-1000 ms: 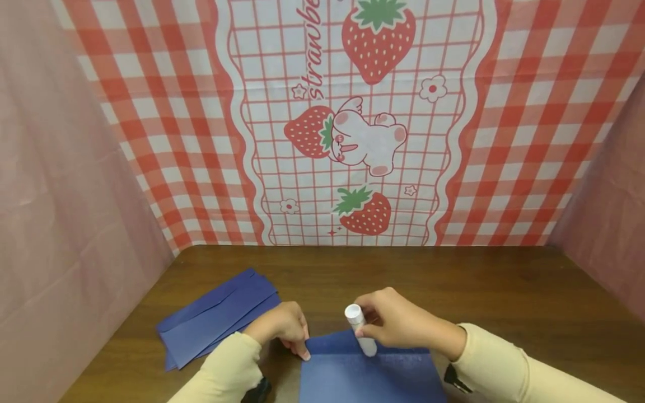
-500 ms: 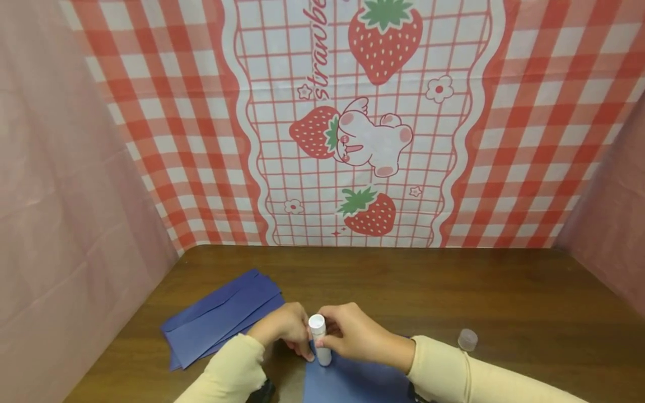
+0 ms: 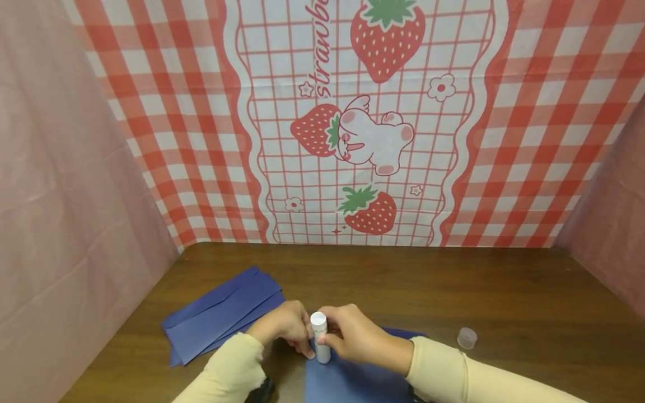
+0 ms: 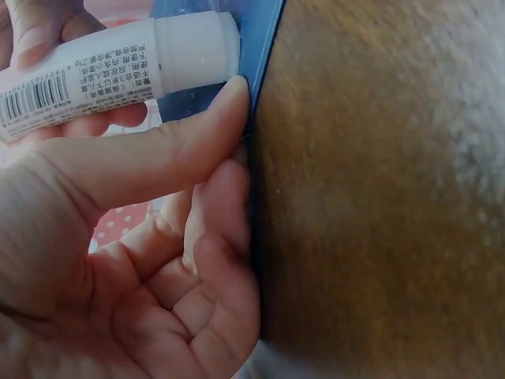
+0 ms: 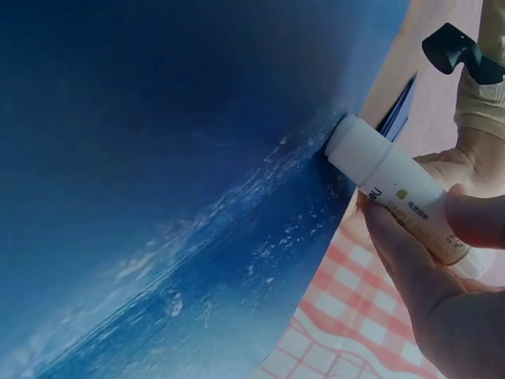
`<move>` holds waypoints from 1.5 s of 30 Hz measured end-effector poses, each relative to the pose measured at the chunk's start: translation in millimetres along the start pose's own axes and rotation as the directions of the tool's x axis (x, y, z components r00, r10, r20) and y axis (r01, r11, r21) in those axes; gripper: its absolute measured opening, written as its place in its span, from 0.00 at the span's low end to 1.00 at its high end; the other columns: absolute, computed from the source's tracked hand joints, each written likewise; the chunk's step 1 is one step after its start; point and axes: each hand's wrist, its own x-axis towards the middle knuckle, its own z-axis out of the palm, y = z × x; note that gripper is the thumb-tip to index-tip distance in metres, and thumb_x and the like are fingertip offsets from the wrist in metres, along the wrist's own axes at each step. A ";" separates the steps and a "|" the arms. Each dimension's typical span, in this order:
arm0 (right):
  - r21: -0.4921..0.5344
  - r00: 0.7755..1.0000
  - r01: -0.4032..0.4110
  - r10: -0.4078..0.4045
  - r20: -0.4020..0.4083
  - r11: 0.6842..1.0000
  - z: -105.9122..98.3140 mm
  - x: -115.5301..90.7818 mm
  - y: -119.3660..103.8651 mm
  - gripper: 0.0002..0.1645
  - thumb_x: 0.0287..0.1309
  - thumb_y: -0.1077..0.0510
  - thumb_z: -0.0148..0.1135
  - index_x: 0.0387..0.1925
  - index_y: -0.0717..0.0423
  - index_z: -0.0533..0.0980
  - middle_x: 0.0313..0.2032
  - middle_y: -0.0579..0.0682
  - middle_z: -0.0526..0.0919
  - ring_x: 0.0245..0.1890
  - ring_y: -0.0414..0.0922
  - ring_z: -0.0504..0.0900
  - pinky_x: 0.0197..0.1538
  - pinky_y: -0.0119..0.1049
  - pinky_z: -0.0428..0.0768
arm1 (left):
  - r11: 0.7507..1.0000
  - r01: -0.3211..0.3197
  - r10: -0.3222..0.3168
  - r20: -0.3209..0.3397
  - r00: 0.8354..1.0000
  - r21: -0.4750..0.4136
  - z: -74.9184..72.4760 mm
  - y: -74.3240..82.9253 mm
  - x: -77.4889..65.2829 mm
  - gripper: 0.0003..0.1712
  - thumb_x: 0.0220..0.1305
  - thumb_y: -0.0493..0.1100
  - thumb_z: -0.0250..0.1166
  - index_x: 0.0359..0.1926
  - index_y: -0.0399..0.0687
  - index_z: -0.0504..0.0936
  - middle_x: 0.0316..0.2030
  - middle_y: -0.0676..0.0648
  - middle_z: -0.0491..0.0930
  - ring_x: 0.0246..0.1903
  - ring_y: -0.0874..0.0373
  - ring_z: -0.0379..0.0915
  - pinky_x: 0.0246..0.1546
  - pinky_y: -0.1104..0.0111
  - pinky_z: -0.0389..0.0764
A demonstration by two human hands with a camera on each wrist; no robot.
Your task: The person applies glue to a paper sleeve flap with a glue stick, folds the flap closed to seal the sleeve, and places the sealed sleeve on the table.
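Note:
A white glue stick [image 3: 321, 342] stands nearly upright, its glue end down on a blue envelope [image 3: 347, 382]. My right hand [image 3: 355, 336] grips its barrel between thumb and fingers. Printed text and a barcode show on the barrel of the glue stick [image 4: 87, 75] in the left wrist view. My left hand [image 3: 292, 324] pinches the envelope's left corner, thumb [image 4: 225, 110] on top beside the glue end. Whitish glue streaks run along the crease of the envelope [image 5: 197, 229] in the right wrist view.
Several blue envelopes [image 3: 221, 319] lie fanned on the brown table [image 3: 403, 280] at the left. A clear cap [image 3: 467, 338] sits on the table beyond my right sleeve. A strawberry-print cloth [image 3: 347, 140] hangs behind the table, with pink cloth at both sides.
My right hand has slid the glue stick left along the envelope to the corner by my left hand, then stayed there. The cap has come into sight. My left hand keeps its hold.

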 end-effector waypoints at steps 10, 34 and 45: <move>-0.021 1.000 -0.025 0.025 -0.015 0.999 -10.7 -15.5 9.2 0.08 0.59 0.62 0.63 0.40 0.59 0.76 0.36 0.51 0.86 0.34 0.32 0.82 0.34 0.21 0.79 | 0.998 -0.029 0.029 0.006 1.000 0.056 1.4 6.4 0.8 0.15 0.32 0.34 0.81 0.13 0.44 0.79 0.10 0.50 0.79 0.13 0.64 0.68 0.17 0.76 0.70; -0.015 0.997 -0.067 0.066 -0.049 0.998 -50.1 -67.7 35.4 0.12 0.60 0.59 0.61 0.43 0.63 0.75 0.39 0.57 0.86 0.41 0.47 0.87 0.40 0.26 0.83 | 0.995 -0.032 0.041 0.091 0.995 -0.099 -9.0 -4.4 -4.2 0.08 0.41 0.32 0.77 0.20 0.38 0.84 0.16 0.45 0.82 0.16 0.64 0.73 0.24 0.72 0.79; -0.043 0.991 -0.108 0.104 -0.090 0.993 -71.3 -95.7 50.0 0.15 0.61 0.57 0.62 0.43 0.66 0.75 0.40 0.60 0.86 0.42 0.42 0.86 0.40 0.31 0.84 | 0.994 -0.100 0.103 0.051 0.993 -0.050 -9.3 -3.6 -9.2 0.07 0.42 0.34 0.77 0.19 0.40 0.84 0.17 0.44 0.84 0.16 0.64 0.74 0.22 0.73 0.77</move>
